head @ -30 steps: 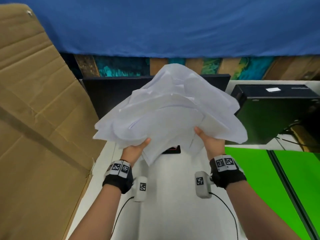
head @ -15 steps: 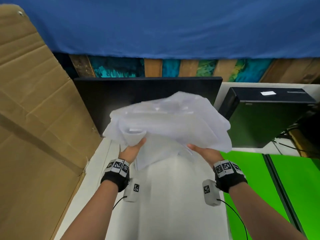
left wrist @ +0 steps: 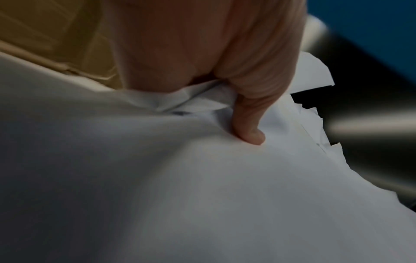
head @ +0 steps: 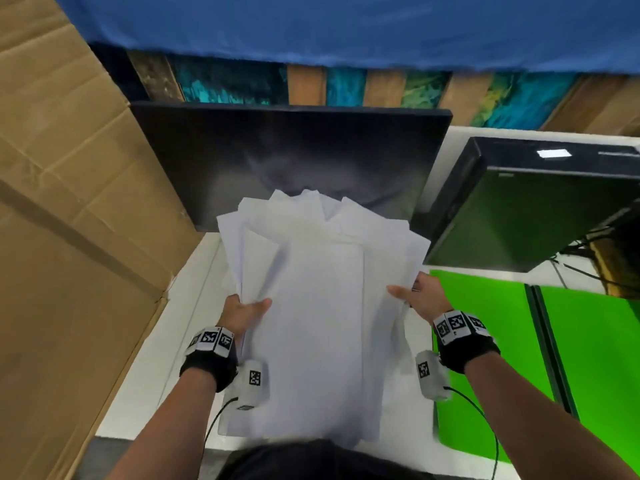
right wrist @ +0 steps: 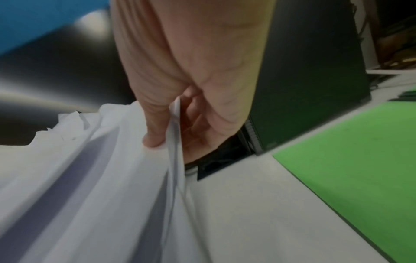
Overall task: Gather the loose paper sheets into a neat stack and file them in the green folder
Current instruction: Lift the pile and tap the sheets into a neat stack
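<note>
Paper sheets (head: pixel 311 306): I see the bundle with its long axis running near to far, far ends fanned out unevenly toward the monitor (head: pixel 294 157), near end hanging down over the near table edge. Sits mid-scene over the white table (head: pixel 156 358), between my two hands.
Left hand (head: pixel 242 311): grips the left edge of the sheets, thumb on top and pressing into the paper, fingers under; left wrist view shows the thumb (left wrist: pixel 249 131) denting the top sheet and a crumpled edge in the crook.
Right hand (head: pixel 424 296): pinches the right edge, thumb on top, fingers curled beneath; right wrist view shows sheet edges clamped between thumb (right wrist: pixel 155 135) and fingers.
Green folder (head: pixel 491 341): lies open and flat on the table right of the sheets, dark spine (head: pixel 547 341) running near to far, not touching the paper as far as I can tell.
Change: half a second ago the bundle was held higher as a rumpled billowing mass; now it is lower, flatter, stretched lengthwise, hands wider apart.
Materials: sheets thin, white, floppy, edges staggered and some corners bent; folder matte bright green; table smooth white.
Surroundings: brown corrugated cardboard (head: pixel 69 237) at left, black box (head: pixel 536 209) far right, blue cloth (head: pixel 346 26) at far top.
</note>
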